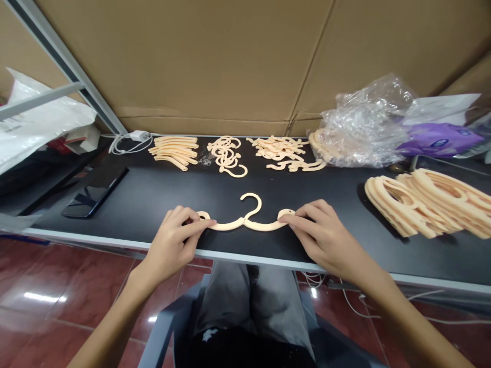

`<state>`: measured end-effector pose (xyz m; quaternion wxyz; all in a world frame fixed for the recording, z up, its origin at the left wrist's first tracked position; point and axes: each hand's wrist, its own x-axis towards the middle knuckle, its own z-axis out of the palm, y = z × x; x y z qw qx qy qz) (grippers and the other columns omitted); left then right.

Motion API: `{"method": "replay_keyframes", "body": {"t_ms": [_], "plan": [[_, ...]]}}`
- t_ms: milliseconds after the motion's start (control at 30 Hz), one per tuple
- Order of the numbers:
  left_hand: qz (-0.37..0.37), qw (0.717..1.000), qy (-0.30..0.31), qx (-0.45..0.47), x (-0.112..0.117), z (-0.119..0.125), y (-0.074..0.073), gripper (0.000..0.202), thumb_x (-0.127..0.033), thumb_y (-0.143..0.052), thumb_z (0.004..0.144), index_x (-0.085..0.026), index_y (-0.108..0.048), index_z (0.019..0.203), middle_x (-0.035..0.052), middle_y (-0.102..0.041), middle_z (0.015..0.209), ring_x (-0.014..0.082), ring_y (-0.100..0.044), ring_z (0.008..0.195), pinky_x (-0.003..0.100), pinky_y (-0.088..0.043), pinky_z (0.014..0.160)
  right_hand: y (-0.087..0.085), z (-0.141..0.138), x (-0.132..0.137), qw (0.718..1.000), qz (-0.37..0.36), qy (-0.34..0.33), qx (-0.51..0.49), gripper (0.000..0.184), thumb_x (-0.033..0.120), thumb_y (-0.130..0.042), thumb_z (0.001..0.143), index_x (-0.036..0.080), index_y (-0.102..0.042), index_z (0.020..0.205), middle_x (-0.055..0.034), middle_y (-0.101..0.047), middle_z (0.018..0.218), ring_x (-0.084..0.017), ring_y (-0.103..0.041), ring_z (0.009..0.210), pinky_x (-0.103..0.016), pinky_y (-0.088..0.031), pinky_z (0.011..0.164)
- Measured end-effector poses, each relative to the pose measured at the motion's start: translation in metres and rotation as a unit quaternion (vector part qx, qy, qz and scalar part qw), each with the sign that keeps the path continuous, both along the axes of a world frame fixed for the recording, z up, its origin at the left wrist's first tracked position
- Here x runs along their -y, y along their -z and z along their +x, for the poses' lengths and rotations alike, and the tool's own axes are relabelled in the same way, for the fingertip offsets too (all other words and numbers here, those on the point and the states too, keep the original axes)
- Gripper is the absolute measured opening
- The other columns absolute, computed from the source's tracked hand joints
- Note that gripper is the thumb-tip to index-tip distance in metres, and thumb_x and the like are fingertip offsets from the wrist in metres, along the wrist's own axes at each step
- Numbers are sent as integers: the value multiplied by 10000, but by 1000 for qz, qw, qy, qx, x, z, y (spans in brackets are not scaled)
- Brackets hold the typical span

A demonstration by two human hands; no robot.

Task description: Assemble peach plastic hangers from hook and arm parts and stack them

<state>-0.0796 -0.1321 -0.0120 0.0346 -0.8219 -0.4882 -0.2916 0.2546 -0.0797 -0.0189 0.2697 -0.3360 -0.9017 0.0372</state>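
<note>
A cream plastic clothes hanger lies on the black table near its front edge, its hook curving away from me. Two curved arms meet at the hook's base. My left hand pinches the left arm near its tip, fingers closed. At the opposite end, my right hand grips the other arm's tip between thumb and fingers. Behind the hanger lie a row of straight cream bars, a pile of loose hooks and a heap of curved arm pieces.
Stacked cream hangers lie at the right. Behind them are a clear plastic bag and a purple packet. On the left sit a black phone, a white cable and a white bag. Cardboard walls the back.
</note>
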Motion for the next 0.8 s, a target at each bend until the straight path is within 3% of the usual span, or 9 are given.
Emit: {"method": "replay_keyframes", "body": {"t_ms": [67,233,400,500,567,633,700,800], "plan": [[-12,1000,8,-3,-1,4,-2,257,-88,-547,969,-224,-719,1102,45,-665,947,175,-589,881,342,-455,747,0,-1,0,1000,-4,-8,-7,291,98,-546,961,206,-658,1207,-90,-657,1037,-240,-504,987,-457,-485,874],[-49,998,23,-25,-5,28,-9,257,-310,-599,969,-198,-681,1185,106,-672,1242,281,-609,1191,475,-494,1002,-2,-3,-1,999,-22,-32,0,305,109,-544,969,219,-646,1234,-96,-644,1172,-258,-508,1129,-475,-483,924],[-114,992,14,-53,-12,59,-11,798,-716,-663,808,-144,-553,1353,159,-614,1395,373,-528,1335,586,-384,1154,-3,-1,-1,998,-36,-53,-1,357,95,-530,973,262,-649,1265,-83,-633,1201,-251,-498,1116,-488,-494,926],[-140,988,35,-50,-15,73,-11,1056,-850,-662,679,-142,-459,1436,169,-566,1462,385,-481,1389,596,-311,1206,-4,0,-2,997,-20,-69,-16,379,47,-541,947,285,-694,1199,-90,-594,1199,-250,-491,1130,-490,-489,947],[-168,983,60,-52,-17,79,-12,1043,-805,-699,693,-170,-416,1471,154,-507,1525,376,-436,1432,588,-286,1224,-4,1,-1,997,-3,-68,-36,353,29,-554,929,277,-727,1112,-98,-564,1207,-251,-493,1143,-485,-487,960],[-203,974,86,-46,-21,80,-16,906,-632,-735,781,-192,-387,1492,132,-465,1562,344,-411,1455,554,-296,1229,-5,0,0,997,4,-55,-60,299,49,-581,918,249,-722,1089,-115,-550,1246,-260,-497,1185,-482,-489,981],[-244,961,124,-37,-29,78,-22,799,-428,-702,827,-198,-362,1513,113,-436,1583,318,-365,1486,513,-318,1226,-6,0,2,997,-9,-37,-68,314,113,-617,913,216,-669,1205,-145,-525,1354,-290,-467,1288,-510,-465,1049],[-302,930,205,-51,-50,73,-31,805,-267,-620,799,-205,-325,1544,84,-375,1623,318,-229,1548,513,-279,1247,-6,-1,4,998,-45,-13,-42,533,241,-652,909,173,-508,1417,-181,-426,1527,-329,-359,1439,-558,-381,1154]]}}
